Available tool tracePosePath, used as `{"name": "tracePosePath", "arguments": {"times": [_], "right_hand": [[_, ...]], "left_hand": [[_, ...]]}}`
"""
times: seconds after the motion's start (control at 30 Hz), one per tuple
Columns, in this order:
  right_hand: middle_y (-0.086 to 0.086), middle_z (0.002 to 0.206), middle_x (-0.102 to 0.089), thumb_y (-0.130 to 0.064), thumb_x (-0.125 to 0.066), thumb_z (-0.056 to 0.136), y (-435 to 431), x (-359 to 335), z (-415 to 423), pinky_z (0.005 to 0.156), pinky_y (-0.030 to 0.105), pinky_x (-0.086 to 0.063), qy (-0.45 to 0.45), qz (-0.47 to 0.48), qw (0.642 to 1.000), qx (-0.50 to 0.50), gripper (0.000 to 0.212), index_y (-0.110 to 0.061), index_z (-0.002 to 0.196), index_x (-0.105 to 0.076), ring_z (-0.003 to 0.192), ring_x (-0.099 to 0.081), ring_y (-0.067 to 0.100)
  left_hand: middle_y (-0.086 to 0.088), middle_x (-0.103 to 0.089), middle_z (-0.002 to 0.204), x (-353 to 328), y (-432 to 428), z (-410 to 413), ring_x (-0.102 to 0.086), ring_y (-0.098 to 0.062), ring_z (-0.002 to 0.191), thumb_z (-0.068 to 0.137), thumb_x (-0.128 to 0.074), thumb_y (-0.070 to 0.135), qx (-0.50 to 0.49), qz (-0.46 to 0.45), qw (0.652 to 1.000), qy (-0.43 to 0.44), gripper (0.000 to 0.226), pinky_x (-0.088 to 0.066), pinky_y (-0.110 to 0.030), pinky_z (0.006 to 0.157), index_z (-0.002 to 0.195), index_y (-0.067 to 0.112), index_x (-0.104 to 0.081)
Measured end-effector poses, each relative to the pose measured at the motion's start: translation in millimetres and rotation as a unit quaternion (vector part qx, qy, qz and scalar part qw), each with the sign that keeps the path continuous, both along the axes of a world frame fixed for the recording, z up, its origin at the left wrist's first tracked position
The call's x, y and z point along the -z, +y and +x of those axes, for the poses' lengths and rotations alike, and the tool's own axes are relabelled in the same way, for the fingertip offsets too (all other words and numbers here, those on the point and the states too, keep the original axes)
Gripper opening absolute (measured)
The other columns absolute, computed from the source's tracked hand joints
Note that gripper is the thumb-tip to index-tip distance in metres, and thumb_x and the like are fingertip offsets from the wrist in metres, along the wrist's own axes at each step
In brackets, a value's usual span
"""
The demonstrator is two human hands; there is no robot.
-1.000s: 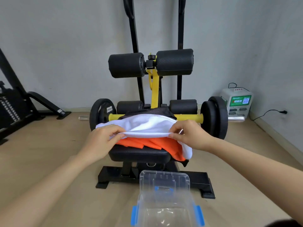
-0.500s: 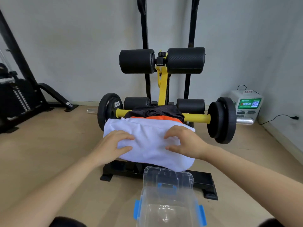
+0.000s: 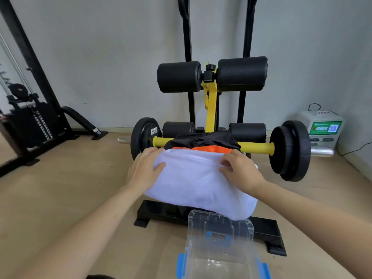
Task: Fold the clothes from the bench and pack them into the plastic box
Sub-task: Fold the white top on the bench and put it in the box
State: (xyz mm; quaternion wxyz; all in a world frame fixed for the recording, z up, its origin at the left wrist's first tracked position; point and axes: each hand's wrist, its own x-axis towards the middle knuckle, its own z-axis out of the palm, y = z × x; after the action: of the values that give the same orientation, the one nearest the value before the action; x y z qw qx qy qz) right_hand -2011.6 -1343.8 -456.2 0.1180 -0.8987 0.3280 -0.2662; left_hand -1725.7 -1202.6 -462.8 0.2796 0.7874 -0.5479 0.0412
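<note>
Gym room: grey wall (image 3: 100, 57), pale wood floor (image 3: 60, 188), cable machine (image 3: 30, 121) off beyond the left hand (image 3: 145, 170). In the middle, white garment (image 3: 197, 184), spread between both hands over the counter (image 3: 161, 210) and draping off its near edge. Lowest fold crossing the far rim of the plastic box (image 3: 201, 222) in view; touching or not, impossible to tell.

Left hand laid flat on the garment's left end, fingers straight, thumb pressing on top. Right hand (image 3: 239, 170) on the right end, fingers bent, tips nipping a ridge of fabric.

Likely light, soft and limp, with no stiffness to keep a fold. Probably prone to sliding off the seat by its hanging part. Best taken at the two far corners under the fingertips, then brought over in halves.

Just past the fingertips, orange garment (image 3: 203, 148) peeking out from underneath. Beyond that, black garment (image 3: 201, 137), crumpled against the yellow bar (image 3: 255, 147). Both yet to be folded, by the look of it. Weight plate (image 3: 289, 150) outward of the right hand, foam rollers (image 3: 241, 74) high above.

Below the wrists, the clear box with blue latches, open-topped. No clothing visible in the part shown, though cut off at the bottom edge.
</note>
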Motion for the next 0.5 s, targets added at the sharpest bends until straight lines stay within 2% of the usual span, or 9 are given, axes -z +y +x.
{"name": "tracePosePath", "arguments": {"times": [0.1, 0.17, 0.2, 0.33, 0.4, 0.47, 0.5], "right_hand": [[-0.002, 0.091, -0.054, -0.013, -0.064, 0.090, -3.1, -2.5, -3.8, 0.070, 0.030, -0.036, 0.010, -0.008, 1.000, 0.005, 0.002, -0.012, 0.089, -0.066, 0.086, -0.049, 0.021], [-0.006, 0.086, -0.053, -0.015, -0.063, 0.091, -3.2, -7.4, -5.7, 0.069, 0.034, -0.042, 0.000, -0.004, 1.000, 0.013, 0.004, -0.015, 0.087, -0.063, 0.087, -0.047, 0.019], [-0.008, 0.082, -0.053, -0.016, -0.061, 0.092, -4.1, -11.2, -6.2, 0.068, 0.036, -0.044, -0.012, -0.004, 1.000, 0.022, 0.004, -0.016, 0.087, -0.062, 0.087, -0.047, 0.019], [-0.003, 0.076, -0.057, -0.019, -0.059, 0.093, -13.7, -28.4, -4.9, 0.058, 0.038, -0.044, -0.061, -0.054, 0.994, 0.070, 0.005, -0.018, 0.088, -0.057, 0.079, -0.051, 0.022], [-0.001, 0.079, -0.057, -0.020, -0.061, 0.092, -21.4, -28.8, -2.7, 0.056, 0.037, -0.039, -0.049, -0.075, 0.992, 0.084, 0.007, -0.016, 0.089, -0.057, 0.078, -0.053, 0.025], [-0.003, 0.078, -0.056, -0.027, -0.065, 0.091, -29.4, -21.1, -1.4, 0.055, 0.035, -0.037, -0.022, -0.038, 0.995, 0.095, 0.012, -0.018, 0.090, -0.058, 0.074, -0.055, 0.025], [-0.005, 0.075, -0.055, -0.031, -0.066, 0.090, -33.0, -17.2, -2.5, 0.056, 0.035, -0.039, -0.019, 0.006, 0.995, 0.093, 0.013, -0.020, 0.091, -0.059, 0.072, -0.055, 0.023]], "left_hand": [[0.006, -0.060, 0.108, -2.3, -4.4, -0.7, -0.059, -0.020, 0.096, 0.095, -0.062, 0.035, -0.011, -0.026, 0.999, -0.018, 0.024, -0.050, -0.036, 0.072, 0.118, 0.029, -0.065], [0.007, -0.059, 0.095, -5.4, -6.3, -4.6, -0.061, -0.017, 0.083, 0.095, -0.062, 0.028, -0.028, -0.056, 0.998, -0.005, 0.006, -0.043, -0.026, 0.062, 0.098, 0.025, -0.067], [0.007, -0.059, 0.092, -6.9, -7.5, -6.3, -0.060, -0.016, 0.080, 0.094, -0.063, 0.026, -0.034, -0.071, 0.997, 0.003, 0.004, -0.039, -0.023, 0.061, 0.093, 0.024, -0.066], [0.007, -0.059, 0.090, -10.8, -12.9, -9.9, -0.059, -0.012, 0.076, 0.094, -0.064, 0.022, -0.050, -0.124, 0.991, 0.029, 0.002, -0.033, -0.018, 0.061, 0.092, 0.023, -0.065], [0.006, -0.059, 0.092, -10.6, -17.1, -12.1, -0.059, -0.013, 0.077, 0.094, -0.064, 0.022, -0.052, -0.128, 0.990, 0.040, 0.002, -0.033, -0.018, 0.060, 0.092, 0.023, -0.064], [0.005, -0.059, 0.096, -6.9, -23.0, -11.0, -0.062, -0.017, 0.083, 0.094, -0.064, 0.027, -0.045, -0.107, 0.992, 0.053, 0.003, -0.038, -0.022, 0.063, 0.097, 0.025, -0.064], [0.005, -0.059, 0.102, -5.0, -25.7, -9.1, -0.062, -0.020, 0.090, 0.094, -0.064, 0.032, -0.038, -0.083, 0.994, 0.060, 0.012, -0.042, -0.027, 0.069, 0.104, 0.026, -0.064]]}}
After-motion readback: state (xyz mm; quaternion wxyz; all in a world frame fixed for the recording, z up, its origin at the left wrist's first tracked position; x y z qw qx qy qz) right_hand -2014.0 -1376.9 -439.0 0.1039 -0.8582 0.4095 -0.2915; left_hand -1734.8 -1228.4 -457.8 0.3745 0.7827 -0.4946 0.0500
